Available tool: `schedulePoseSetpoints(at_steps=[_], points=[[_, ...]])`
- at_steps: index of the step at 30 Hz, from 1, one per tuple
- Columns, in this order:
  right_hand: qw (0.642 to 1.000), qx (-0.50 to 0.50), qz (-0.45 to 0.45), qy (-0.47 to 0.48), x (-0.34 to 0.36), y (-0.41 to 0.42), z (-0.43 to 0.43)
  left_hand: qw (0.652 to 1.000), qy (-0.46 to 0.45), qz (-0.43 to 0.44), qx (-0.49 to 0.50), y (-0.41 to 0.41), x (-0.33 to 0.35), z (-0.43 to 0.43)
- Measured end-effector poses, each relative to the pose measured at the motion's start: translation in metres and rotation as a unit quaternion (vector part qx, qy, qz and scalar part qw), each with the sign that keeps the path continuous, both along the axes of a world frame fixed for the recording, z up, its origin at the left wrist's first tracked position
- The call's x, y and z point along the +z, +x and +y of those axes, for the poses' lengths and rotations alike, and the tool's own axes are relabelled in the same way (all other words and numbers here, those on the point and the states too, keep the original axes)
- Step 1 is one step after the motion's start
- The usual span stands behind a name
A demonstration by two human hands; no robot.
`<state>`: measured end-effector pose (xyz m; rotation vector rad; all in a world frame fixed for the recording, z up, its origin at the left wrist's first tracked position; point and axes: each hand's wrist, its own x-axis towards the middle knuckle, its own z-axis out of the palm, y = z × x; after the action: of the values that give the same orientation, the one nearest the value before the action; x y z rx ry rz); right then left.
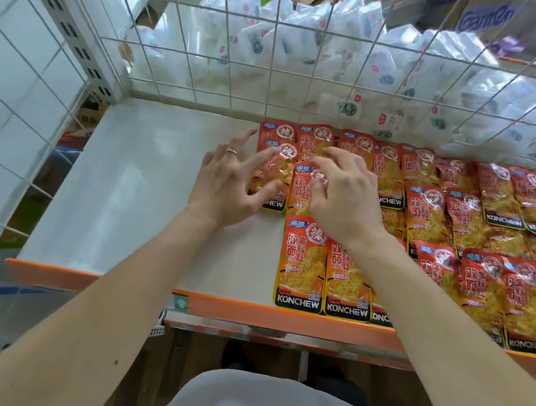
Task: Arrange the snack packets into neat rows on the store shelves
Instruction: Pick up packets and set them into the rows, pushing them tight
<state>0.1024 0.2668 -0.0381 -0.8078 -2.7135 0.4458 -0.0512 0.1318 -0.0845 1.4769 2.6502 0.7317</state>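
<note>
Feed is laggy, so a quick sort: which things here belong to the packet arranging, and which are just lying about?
In the job: red snack packets, shelf, left hand, right hand.
Lying about: white packets at the back, cardboard box.

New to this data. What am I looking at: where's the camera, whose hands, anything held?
There is no machine here. A person works with bare hands, and the single picture comes from a camera worn on the head, looking down. The left hand, wearing a ring, rests spread fingers on one red packet. The right hand has its fingers curled on the neighbouring packet; whether it pinches it is unclear. On the shelf, red snack packets lie in rows along the right side. Behind a wire grid sit white packets.
</note>
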Motion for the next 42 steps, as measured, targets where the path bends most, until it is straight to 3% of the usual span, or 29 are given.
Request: schedulePoseSetpoints(at_steps=[3,7,12,20,29,42], points=[[0.992,0.054,-0.113,0.017,-0.004,0.0,0.004,0.996,-0.082,0.037,-0.003,0.004,0.0,0.005],[0.979,0.071,-0.188,0.037,-0.01,-0.003,0.006,0.998,-0.046,0.03,0.026,0.006,-0.001,0.005],[0.978,0.048,-0.195,0.048,-0.013,-0.001,-0.002,0.999,-0.026,0.036,0.019,0.005,-0.002,0.002],[0.972,0.042,-0.22,0.064,-0.015,-0.002,-0.008,0.993,-0.104,0.055,0.017,0.0,-0.005,0.012],[0.969,0.083,-0.226,0.061,-0.013,0.0,0.005,0.995,-0.08,0.052,0.005,0.004,-0.001,0.01],[0.972,0.063,-0.219,0.062,-0.015,0.004,-0.002,0.997,-0.056,0.044,0.014,0.007,0.002,0.008]])
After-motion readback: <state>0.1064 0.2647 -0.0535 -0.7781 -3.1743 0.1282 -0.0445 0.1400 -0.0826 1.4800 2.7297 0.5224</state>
